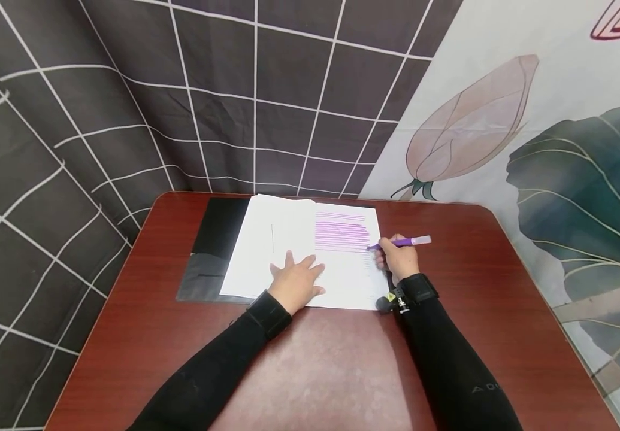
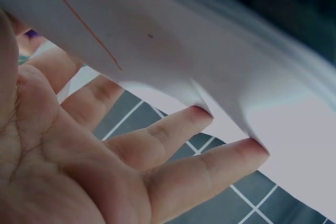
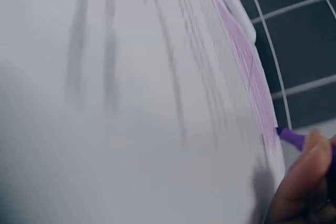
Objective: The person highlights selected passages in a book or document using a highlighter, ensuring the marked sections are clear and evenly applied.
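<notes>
An open book [image 1: 250, 257] lies on the table, its right page striped with purple lines [image 1: 342, 230] across the upper half. My left hand [image 1: 295, 282] rests on the lower part of the pages near the fold, fingers spread; in the left wrist view its fingertips [image 2: 254, 149] press into the paper. My right hand [image 1: 402, 261] pinches a purple highlighter [image 1: 405, 242] at the page's right edge. The highlighter's tip touches the right end of the lowest purple line, and its pale end points right. Faint grey text lines show below the purple in the right wrist view.
A black folder or cover [image 1: 204, 263] lies under the book and sticks out on its left. The reddish-brown table [image 1: 466, 287] has a grid-patterned cloth [image 1: 288, 72] behind and to the left, and a flower-printed cloth [image 1: 466, 126] at the right.
</notes>
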`<control>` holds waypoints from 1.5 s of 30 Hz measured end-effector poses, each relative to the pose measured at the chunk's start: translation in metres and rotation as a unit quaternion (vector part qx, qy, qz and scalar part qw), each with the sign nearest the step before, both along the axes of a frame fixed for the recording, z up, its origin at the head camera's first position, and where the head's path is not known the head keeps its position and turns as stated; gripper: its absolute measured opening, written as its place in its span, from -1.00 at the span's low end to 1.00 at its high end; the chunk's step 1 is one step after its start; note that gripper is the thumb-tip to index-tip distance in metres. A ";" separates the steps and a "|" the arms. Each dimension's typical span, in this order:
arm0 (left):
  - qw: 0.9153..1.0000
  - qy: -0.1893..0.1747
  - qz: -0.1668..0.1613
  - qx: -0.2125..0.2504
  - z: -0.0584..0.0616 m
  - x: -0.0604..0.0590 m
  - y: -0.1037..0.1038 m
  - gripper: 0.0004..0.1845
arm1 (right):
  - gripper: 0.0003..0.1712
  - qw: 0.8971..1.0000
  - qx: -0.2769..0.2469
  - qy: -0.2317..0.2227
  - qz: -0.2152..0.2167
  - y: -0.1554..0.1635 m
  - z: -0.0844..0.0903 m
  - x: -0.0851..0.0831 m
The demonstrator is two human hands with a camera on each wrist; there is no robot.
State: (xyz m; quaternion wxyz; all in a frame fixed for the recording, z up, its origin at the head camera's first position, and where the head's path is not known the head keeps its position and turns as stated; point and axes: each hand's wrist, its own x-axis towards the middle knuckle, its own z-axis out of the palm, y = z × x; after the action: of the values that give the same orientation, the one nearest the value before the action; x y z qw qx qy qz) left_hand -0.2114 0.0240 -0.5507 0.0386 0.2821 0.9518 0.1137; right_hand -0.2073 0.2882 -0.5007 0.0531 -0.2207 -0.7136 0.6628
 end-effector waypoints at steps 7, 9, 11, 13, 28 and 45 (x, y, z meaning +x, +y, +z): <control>1.000 -0.001 -0.002 -0.011 -0.004 0.001 0.003 -0.29 | -0.82 0.993 0.068 0.037 0.091 -0.064 -0.003 -0.015; 1.000 0.003 -0.003 -0.019 -0.004 0.001 0.004 -0.29 | -0.84 0.990 0.090 0.033 0.100 -0.078 -0.006 -0.019; 1.000 0.009 -0.003 -0.027 -0.001 0.001 0.005 -0.30 | -0.84 0.989 0.115 0.022 0.095 -0.089 -0.008 -0.022; 1.000 0.008 -0.003 -0.030 0.004 0.003 0.004 -0.29 | -0.83 0.987 0.130 0.016 0.091 -0.097 -0.009 -0.024; 0.999 0.019 -0.003 -0.036 0.020 0.008 0.000 -0.28 | -0.86 0.984 0.146 -0.001 0.106 -0.100 -0.011 -0.026; 1.000 0.000 0.002 -0.023 0.003 -0.001 0.003 -0.28 | -0.81 0.986 0.137 -0.004 0.092 -0.090 -0.008 -0.019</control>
State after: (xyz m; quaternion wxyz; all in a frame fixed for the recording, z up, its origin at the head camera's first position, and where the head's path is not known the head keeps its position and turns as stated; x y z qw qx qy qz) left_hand -0.2124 0.0267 -0.5476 0.0451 0.2795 0.9546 0.0924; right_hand -0.2268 0.1986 -0.5085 0.0188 -0.1469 -0.8152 0.5600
